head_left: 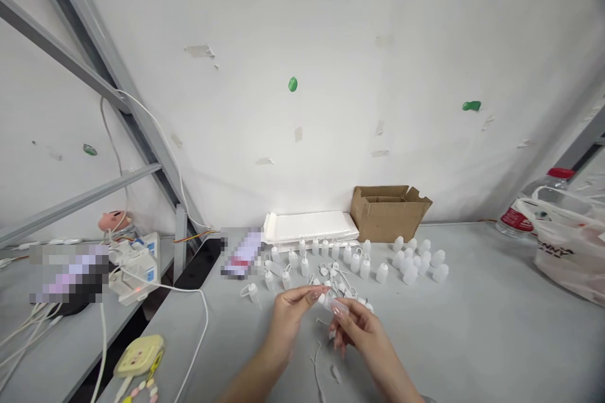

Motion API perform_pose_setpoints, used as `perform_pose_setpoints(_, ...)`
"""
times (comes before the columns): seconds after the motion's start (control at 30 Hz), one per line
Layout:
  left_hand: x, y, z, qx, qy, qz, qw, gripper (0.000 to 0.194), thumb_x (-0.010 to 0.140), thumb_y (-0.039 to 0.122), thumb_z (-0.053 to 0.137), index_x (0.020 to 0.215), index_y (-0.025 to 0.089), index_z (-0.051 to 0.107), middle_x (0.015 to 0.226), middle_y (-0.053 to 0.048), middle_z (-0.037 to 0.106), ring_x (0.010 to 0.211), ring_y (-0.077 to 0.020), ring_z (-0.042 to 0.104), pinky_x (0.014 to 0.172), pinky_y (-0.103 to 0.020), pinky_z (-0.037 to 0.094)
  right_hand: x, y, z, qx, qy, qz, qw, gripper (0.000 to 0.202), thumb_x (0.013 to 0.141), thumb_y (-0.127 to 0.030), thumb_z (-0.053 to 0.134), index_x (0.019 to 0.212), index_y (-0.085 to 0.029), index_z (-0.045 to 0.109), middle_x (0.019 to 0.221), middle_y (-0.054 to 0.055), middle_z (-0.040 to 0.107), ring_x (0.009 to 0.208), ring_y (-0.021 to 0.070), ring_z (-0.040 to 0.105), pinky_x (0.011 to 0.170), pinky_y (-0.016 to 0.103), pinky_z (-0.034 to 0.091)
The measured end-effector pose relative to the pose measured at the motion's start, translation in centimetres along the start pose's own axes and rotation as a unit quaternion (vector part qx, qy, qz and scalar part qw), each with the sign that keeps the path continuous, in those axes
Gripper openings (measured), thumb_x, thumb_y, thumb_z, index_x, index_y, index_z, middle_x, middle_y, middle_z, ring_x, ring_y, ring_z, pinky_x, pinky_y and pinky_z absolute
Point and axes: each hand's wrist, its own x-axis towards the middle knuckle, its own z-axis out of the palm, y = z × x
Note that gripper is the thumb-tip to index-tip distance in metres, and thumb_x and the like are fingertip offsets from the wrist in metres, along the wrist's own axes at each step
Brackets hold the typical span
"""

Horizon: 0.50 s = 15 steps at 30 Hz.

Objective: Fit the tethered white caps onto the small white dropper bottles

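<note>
One small bottle (341, 308): held tilted above the tabletop (472, 334); clock read from here, 12 towards the wall (331, 170).
Right hand (359, 325): fingers closed around the small bottle's body.
Left hand (289, 315): fingertips pinched together on the white cap (322, 298) at its mouth; how firmly it is seated, I cannot tell.
Loose caps (334, 270): heaped with their straps just beyond the fingers at 12, crowding the near space, partly hidden by the hands.
Capped bottles (305, 266): scattered upright from 10 to 1, behind and beside the heap.
Uncapped bottles (409, 274): clustered at 2.
Cardboard box (390, 223): open, at 1, against the white stack (312, 227) at 11.
Phone (243, 255): blurred, at 10.
White cable (206, 308): looping across the tabletop at 9, from the power strip (137, 274).
Yellow case (139, 356): between 8 and 9, well apart.
Plastic bag (570, 252): between 2 and 3, beside a red-capped bottle (515, 219).
Thin strip (317, 373): nearer the person, towards 7.
</note>
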Motion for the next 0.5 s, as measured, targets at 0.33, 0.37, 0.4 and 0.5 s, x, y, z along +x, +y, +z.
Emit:
perform_pose_setpoints(0.33,-0.49,0.46,0.08,0.001,-0.059,-0.003,0.998,0.02,0.068,0.034,0.066,0.074,0.018,0.075,0.083,-0.007,0.074,0.087,-0.0261,0.064,0.087,-0.036,0.044,-0.72,0.16,-0.92,0.038,-0.094,0.157,0.982,0.061,0.069,-0.07,0.051,0.061,-0.011,0.061,0.035,-0.002,0.048,0.022,0.0028,0.033,0.026,0.015,0.014)
perform_pose_setpoints(0.37,-0.5,0.45,0.1,0.0,-0.048,-0.009,0.999,0.02,0.068,0.034,0.066,0.074,0.017,0.075,0.082,-0.007,0.074,0.087,-0.0263,0.064,0.087,-0.037,0.044,-0.66,0.28,-0.8,0.024,-0.081,0.14,0.987,0.059,0.067,-0.069,0.055,0.062,-0.011,0.061,0.039,0.0,0.053,0.024,0.0044,0.039,0.026,0.015,0.017)
perform_pose_setpoints(0.4,-0.5,0.43,0.11,-0.001,-0.036,-0.015,0.999,0.021,0.067,0.035,0.066,0.074,0.017,0.075,0.081,-0.007,0.075,0.087,-0.0267,0.064,0.087,-0.037,0.043,-0.58,0.35,-0.67,0.01,-0.063,0.114,0.991,0.056,0.062,-0.067,0.061,0.065,-0.012,0.061,0.044,0.001,0.057,0.027,0.006,0.044,0.027,0.015,0.022)
perform_pose_setpoints(0.5,-0.45,0.35,0.05,-0.008,-0.005,-0.025,1.0,0.023,0.065,0.036,0.067,0.074,0.017,0.075,0.081,-0.007,0.075,0.091,-0.0279,0.063,0.089,-0.037,0.042,-0.39,0.27,-0.37,-0.021,-0.008,0.03,0.999,0.051,0.047,-0.056,0.078,0.07,-0.014,0.06,0.052,-0.001,0.06,0.036,0.0084,0.051,0.035,0.018,0.037)
